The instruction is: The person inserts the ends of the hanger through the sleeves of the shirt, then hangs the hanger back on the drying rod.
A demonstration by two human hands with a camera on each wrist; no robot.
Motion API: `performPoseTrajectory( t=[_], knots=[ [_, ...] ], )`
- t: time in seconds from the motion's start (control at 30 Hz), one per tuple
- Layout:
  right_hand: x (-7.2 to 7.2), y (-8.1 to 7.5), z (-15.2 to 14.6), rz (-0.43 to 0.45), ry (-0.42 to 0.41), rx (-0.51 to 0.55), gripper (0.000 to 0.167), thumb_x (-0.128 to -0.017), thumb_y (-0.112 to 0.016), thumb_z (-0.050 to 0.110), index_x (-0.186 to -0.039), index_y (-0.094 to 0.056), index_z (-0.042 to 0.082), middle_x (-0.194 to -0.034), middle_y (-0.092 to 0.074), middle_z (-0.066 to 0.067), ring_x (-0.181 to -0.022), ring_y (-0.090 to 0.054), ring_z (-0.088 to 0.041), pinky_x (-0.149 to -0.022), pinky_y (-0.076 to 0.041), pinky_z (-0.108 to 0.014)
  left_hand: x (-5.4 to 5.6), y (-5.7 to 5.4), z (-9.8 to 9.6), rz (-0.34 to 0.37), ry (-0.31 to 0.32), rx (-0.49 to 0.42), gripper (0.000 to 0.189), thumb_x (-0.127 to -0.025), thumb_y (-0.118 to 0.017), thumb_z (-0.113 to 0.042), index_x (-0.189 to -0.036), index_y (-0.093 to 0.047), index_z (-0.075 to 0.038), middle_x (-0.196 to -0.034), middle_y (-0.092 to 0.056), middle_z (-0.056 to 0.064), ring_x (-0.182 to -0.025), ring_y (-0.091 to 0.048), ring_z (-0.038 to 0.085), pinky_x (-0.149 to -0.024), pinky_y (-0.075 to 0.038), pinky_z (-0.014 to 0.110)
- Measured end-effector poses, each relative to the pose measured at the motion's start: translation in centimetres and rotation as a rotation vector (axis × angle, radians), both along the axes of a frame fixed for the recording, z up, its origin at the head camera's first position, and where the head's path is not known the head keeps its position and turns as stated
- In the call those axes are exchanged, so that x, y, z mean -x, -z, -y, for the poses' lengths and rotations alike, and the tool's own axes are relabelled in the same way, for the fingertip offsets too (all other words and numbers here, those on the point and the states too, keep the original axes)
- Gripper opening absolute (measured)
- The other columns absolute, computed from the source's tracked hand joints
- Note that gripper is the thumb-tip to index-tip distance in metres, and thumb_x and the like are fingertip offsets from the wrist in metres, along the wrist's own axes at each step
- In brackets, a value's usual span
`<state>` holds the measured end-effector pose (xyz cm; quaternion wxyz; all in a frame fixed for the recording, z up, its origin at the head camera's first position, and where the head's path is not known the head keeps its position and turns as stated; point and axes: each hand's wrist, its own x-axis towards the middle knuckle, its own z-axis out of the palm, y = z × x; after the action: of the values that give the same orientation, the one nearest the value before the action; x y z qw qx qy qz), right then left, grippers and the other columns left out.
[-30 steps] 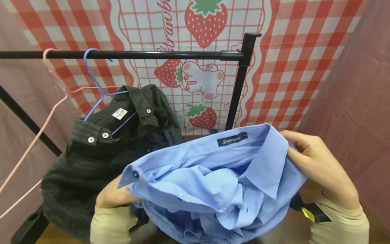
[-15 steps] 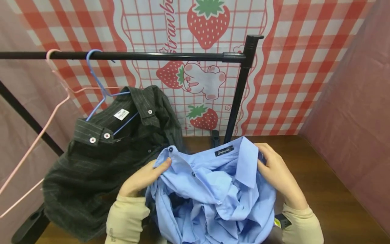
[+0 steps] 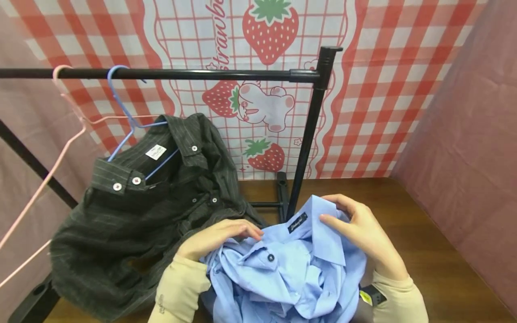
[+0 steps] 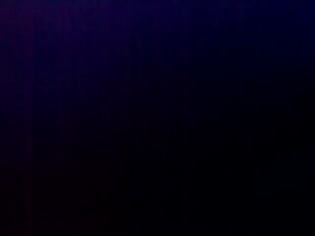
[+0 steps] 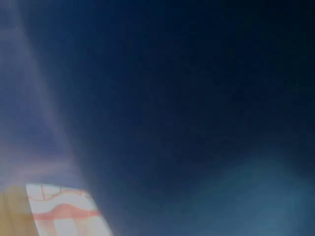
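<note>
A light blue button-up shirt (image 3: 296, 269) is bunched up in front of me, its collar and dark label facing upward. With thumb on the front and fingers behind, my right hand (image 3: 359, 224) holds the right side of the collar. My left hand (image 3: 222, 235) lies over the shirt's left side, fingers extended and fingertips at the neckline; its thumb is hidden. Dark blue cloth (image 5: 147, 98) fills most of the right wrist view, and the left wrist view is almost black.
On the left, a dark striped shirt (image 3: 161, 215) hangs from a blue hanger (image 3: 130, 121) on a black rack rail (image 3: 194, 74). A pink hanger (image 3: 72, 139) hangs beside it. The rack's post (image 3: 307, 139) rises behind the blue shirt, above a brown tabletop (image 3: 428, 269).
The blue shirt has come down and closer together. My left hand has shifted from gripping the left collar end to resting over the cloth; that end has folded inward. The right hand stays at the collar.
</note>
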<state>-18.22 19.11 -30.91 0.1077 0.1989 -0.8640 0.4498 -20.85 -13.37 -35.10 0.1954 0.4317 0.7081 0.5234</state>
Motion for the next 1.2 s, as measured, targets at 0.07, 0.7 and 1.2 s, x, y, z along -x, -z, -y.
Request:
performPoseTrajectory(
  t=[0.07,0.7,1.2],
  knots=[
    [-0.2,-0.1,0.3,-0.067,-0.042,0.099,0.028,-0.083,-0.065,0.01,-0.111,-0.06,0.01,-0.097,-0.064,0.0,-0.079,-0.058,-0.005,-0.065,-0.048,-0.02,0.1,0.5,-0.6,0.054,-0.076,0.044,0.035,-0.098,-0.037,-0.015,-0.127,-0.044,0.003,-0.129,-0.045,0.024,-0.119,-0.047,0.023,-0.097,-0.039,0.03],
    [-0.8,-0.9,1.3,-0.441,-0.072,0.466,0.032,-0.072,-0.059,-0.022,-0.101,-0.057,-0.009,-0.096,-0.063,0.003,-0.08,-0.057,-0.006,-0.071,-0.043,-0.015,-2.1,-3.1,-1.3,-0.246,-0.588,-0.032,0.052,-0.067,-0.08,-0.018,-0.114,-0.06,-0.009,-0.103,-0.066,0.003,-0.093,-0.059,0.011,-0.085,-0.045,0.026],
    [0.7,-1.1,1.8,-0.408,0.02,0.052,0.056,-0.066,-0.078,0.001,-0.116,-0.055,0.007,-0.097,-0.062,-0.002,-0.079,-0.053,0.001,-0.069,-0.043,-0.011,-0.5,-4.5,-3.4,-0.859,-1.018,-0.108,0.025,-0.066,-0.081,-0.023,-0.077,-0.063,-0.011,-0.07,-0.062,0.0,-0.059,-0.054,0.011,-0.055,-0.043,0.028]
  ],
)
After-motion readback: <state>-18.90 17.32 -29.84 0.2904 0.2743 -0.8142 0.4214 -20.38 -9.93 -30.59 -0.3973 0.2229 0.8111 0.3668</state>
